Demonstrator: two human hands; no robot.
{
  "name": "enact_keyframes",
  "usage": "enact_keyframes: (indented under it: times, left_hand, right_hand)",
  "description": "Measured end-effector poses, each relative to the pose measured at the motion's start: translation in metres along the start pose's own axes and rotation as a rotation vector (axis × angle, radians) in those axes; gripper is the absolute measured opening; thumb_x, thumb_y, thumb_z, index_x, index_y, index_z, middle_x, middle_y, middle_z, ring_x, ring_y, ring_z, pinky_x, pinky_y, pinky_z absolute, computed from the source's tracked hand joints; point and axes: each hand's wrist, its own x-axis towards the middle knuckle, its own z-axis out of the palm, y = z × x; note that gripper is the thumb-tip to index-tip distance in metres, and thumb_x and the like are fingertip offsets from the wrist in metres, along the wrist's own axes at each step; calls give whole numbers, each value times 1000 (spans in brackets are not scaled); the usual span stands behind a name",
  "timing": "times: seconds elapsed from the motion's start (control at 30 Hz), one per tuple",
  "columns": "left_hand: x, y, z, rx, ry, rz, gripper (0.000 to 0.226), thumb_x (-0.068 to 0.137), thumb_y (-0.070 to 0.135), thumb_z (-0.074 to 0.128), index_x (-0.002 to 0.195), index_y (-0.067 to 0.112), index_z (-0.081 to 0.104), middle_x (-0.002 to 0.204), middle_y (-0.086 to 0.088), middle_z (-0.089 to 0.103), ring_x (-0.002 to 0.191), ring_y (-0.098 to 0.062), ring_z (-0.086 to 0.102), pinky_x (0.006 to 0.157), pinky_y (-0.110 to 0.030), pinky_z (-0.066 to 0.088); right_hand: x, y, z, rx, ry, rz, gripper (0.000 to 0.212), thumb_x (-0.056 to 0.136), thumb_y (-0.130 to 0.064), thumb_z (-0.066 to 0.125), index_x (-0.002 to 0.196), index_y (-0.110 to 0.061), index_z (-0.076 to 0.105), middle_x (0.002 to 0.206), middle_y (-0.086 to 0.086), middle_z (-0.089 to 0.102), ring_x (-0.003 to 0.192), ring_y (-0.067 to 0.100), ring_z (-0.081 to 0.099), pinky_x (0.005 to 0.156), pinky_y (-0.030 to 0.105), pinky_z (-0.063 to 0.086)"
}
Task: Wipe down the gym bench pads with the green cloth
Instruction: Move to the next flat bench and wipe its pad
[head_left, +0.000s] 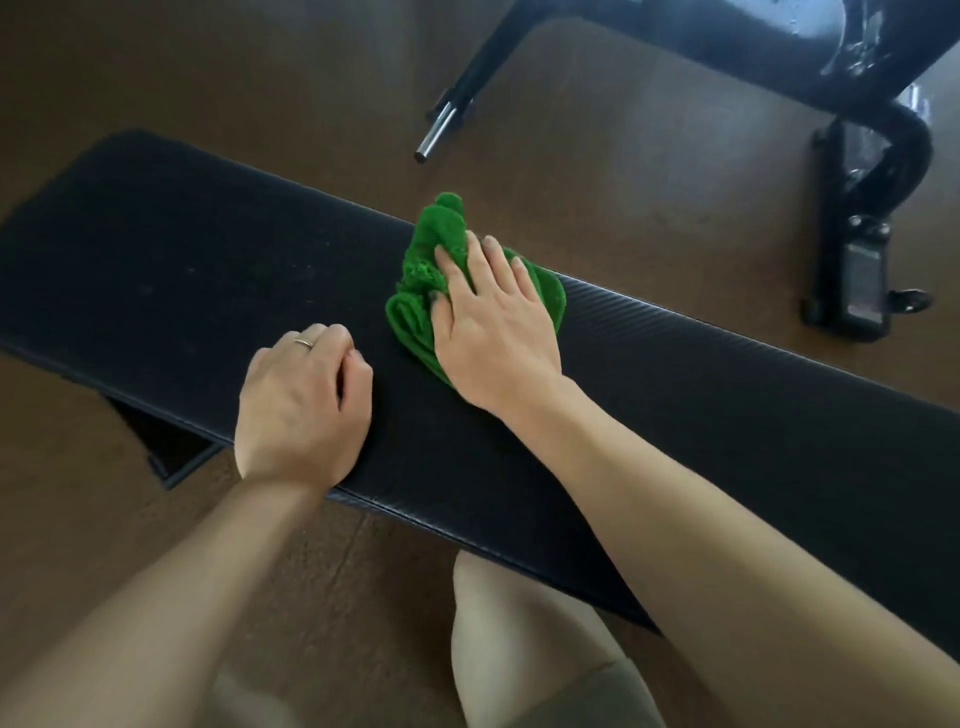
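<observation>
The right hand (493, 332) lies flat on the green cloth (423, 283), fingers straight and slightly spread, pressing it onto the bench pad (208, 270) near the pad's far edge, about midway along its length. The left hand (304, 400) rests on the pad's near edge just beside the cloth, fingers curled under into a loose fist that holds nothing (a plain ring (304, 342) shows on one finger). The cloth is bunched and fluffy, with rolled folds; the pad is long, black and finely ribbed, with rounded corners. Beyond it, on a brown wood-look floor (649, 171), stands a glossy black metal frame (862, 171).
</observation>
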Motion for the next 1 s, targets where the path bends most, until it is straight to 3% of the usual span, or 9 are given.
enact_keyframes:
  times: [0.2,0.33,0.47,0.67,0.87,1.0]
  left_hand:
    - [1,-3,0,51,-14,23,26,98,22,38,74,15,40,70,1,45,67,-28,46,68,-43,38]
    - [2,-3,1,46,-9,21,26,98,25,36,74,16,39,71,1,44,68,-27,45,69,-45,39]
    - [0,-6,2,36,11,26,27,98,24,36,72,16,39,69,1,43,66,-25,42,68,-47,39]
    - [-1,-7,3,0,43,50,28,99,22,37,72,18,37,68,4,40,66,-22,41,68,-42,37]
    - [0,-4,4,8,26,24,31,100,23,35,70,16,40,66,3,42,63,-22,43,67,-43,39]
    - [3,-3,4,0,15,39,31,99,23,33,69,17,40,65,4,40,62,-22,41,66,-45,40]
  right_hand:
    - [-89,4,-2,-22,-70,-133,61,108,-43,15,164,-22,23,173,8,14,161,23,5,130,44,10]
    - [-49,5,-4,-31,-71,-199,60,108,-43,16,164,-25,22,173,6,14,161,22,6,131,43,8]
    - [12,-4,4,-34,-29,-129,57,110,-40,21,165,-24,21,173,7,14,160,24,6,130,41,3]
    - [51,-14,4,-50,6,-48,57,109,-41,22,164,-23,24,166,7,30,153,26,25,127,41,15]
    - [-51,39,-18,-37,-40,100,57,109,-45,16,165,-33,18,174,-1,8,160,16,0,130,33,-3]
    - [-63,37,-16,-88,-30,135,64,104,-47,10,166,-32,13,174,0,4,161,17,-3,129,33,-7]
